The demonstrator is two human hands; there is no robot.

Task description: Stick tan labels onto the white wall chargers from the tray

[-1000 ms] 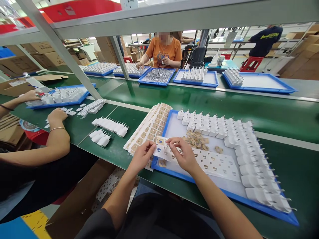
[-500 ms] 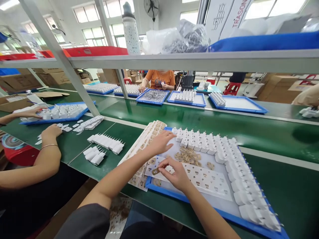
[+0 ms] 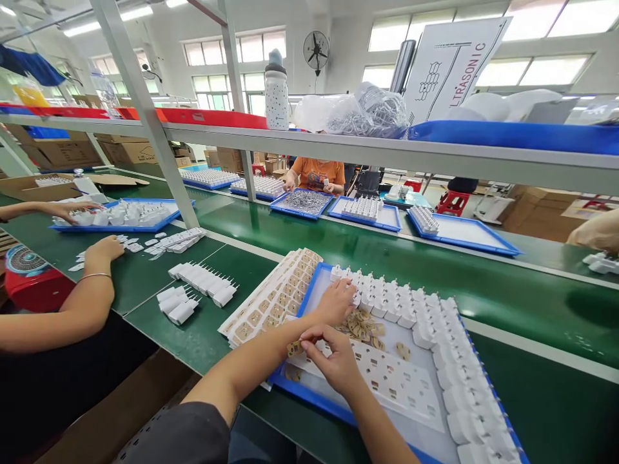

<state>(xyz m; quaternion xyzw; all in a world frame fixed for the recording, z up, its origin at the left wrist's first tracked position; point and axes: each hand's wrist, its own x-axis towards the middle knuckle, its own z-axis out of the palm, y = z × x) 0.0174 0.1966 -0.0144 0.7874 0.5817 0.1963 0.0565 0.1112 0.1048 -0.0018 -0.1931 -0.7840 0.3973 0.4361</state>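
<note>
My left hand (image 3: pixel 334 303) is at the left end of the back row of white plug adapters (image 3: pixel 387 296), its fingers closed around one plug adapter (image 3: pixel 356 299). Nearer to me, my right hand (image 3: pixel 333 357) pinches a small tan cut-out piece with holes (image 3: pixel 294 348) between thumb and fingertips, just over my left forearm. Below it lies a white punched sheet (image 3: pixel 396 377). A pile of loose tan pieces (image 3: pixel 362 327) sits in the blue-rimmed tray (image 3: pixel 322 401), with white plug adapters lined along its back and right sides.
A stack of sheets with tan pieces (image 3: pixel 275 296) leans by the tray's left edge. Further left lie white plug parts (image 3: pixel 206 280) and a co-worker's arm (image 3: pixel 94 283). A shelf (image 3: pixel 338 145) spans above; across the green bench (image 3: pixel 271 225) another person sits behind blue trays (image 3: pixel 302 203).
My left hand has gone from open above the tray's back corner to closed on a plug adapter. The right hand still pinches the tan piece, now closer to the left forearm. The view has tilted up.
</note>
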